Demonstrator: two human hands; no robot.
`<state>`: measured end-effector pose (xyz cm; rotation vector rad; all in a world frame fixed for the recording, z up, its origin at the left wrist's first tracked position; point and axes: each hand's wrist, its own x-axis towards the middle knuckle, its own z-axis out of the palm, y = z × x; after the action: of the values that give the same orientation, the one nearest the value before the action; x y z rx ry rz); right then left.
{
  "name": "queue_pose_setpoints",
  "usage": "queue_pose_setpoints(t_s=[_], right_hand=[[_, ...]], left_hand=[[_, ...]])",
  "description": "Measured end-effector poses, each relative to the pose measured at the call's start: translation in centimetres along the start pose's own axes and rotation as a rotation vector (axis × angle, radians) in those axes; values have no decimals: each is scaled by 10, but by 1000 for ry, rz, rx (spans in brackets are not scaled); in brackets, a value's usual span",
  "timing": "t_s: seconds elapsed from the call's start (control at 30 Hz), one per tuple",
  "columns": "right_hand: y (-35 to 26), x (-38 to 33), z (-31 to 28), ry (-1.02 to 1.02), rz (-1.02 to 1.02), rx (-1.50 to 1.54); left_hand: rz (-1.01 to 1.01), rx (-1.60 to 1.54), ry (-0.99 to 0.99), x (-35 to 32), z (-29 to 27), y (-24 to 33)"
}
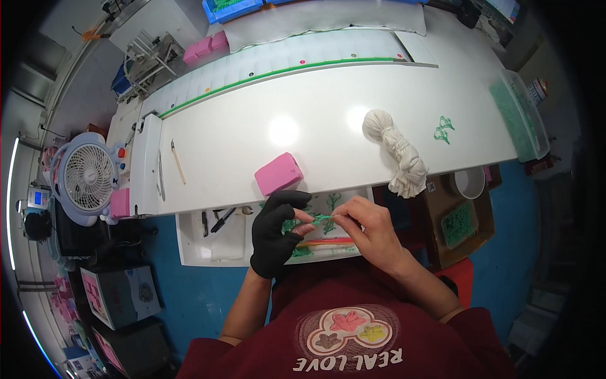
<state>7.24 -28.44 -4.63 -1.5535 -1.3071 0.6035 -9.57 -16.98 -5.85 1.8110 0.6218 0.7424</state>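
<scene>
My left hand, in a black glove with bare fingertips, pinches a small green openwork piece. The bare fingers of my right hand are closed on the other end of that piece, so it spans the gap between both hands. Its exact kind is too small to make out. Beneath the hands an open white drawer holds more green pieces, a black pen and a red-and-yellow strip. On the table just beyond my left hand lies a pink block.
A twisted cream cloth and two loose green pieces lie on the white table. A thin brush-like tool and tweezers are at left, beyond them a fan. A clear bin stands right; a cardboard box sits below.
</scene>
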Motion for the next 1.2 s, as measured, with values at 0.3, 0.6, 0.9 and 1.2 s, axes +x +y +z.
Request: queue_pose_setpoints(t_s=[0.3,0.6,0.9,1.2], right_hand=[[-1,-8,-1,-63,34,-27],[-2,-27,5,-16,132,-20],[-15,-32,16,21,-16,-102],[-17,-30,15,-31,-58,-125]], left_hand=[[-17,16,-27,-12,0,-5],[-180,-197,90,-44,9,-15],[-236,-180,28,-59,10,-10],[-268,-157,28,-58,9,-8]])
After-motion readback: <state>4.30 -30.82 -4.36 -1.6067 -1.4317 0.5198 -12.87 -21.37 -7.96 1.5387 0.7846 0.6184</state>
